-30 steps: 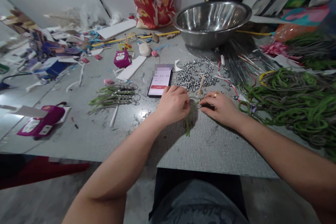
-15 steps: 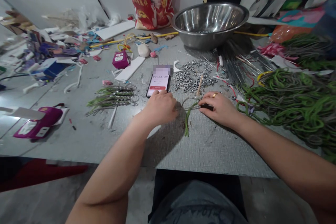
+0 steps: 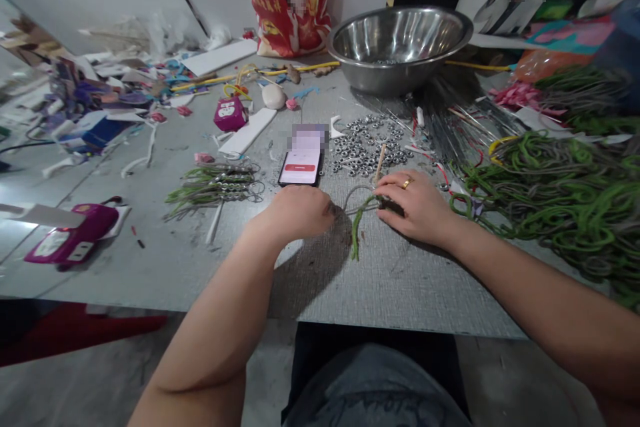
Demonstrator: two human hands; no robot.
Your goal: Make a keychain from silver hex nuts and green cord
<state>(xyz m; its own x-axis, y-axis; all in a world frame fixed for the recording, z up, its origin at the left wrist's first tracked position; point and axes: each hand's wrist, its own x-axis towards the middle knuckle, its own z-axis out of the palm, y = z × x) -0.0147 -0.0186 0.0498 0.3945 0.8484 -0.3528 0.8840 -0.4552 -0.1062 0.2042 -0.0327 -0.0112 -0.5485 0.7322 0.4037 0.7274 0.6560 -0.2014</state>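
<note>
Between my hands lies a grey and green cord (image 3: pixel 355 233), its grey part bent into a loop and its green tail hanging down over the table. My left hand (image 3: pixel 303 212) is closed, knuckles up, just below the phone (image 3: pixel 299 168); the grey strand runs to its fingertips, which are mostly hidden. My right hand (image 3: pixel 415 205), a ring on one finger, pinches the cord where green and grey meet. A thin wooden stick (image 3: pixel 381 163) sticks up by its fingertips. Just beyond are many loose silver beads (image 3: pixel 373 143).
A steel bowl (image 3: pixel 400 70) stands at the back beside a red bag (image 3: pixel 290 7). Green and grey cords (image 3: pixel 545 193) are heaped at right. Finished-looking beaded cord bundles (image 3: pixel 215 188) lie at left, near a purple device (image 3: pixel 80 233). Scraps (image 3: pixel 95 100) cover the far left.
My left hand has drawn back slightly toward me from the phone, and its fingers are more curled. My right hand has shifted a little left, still at the cord.
</note>
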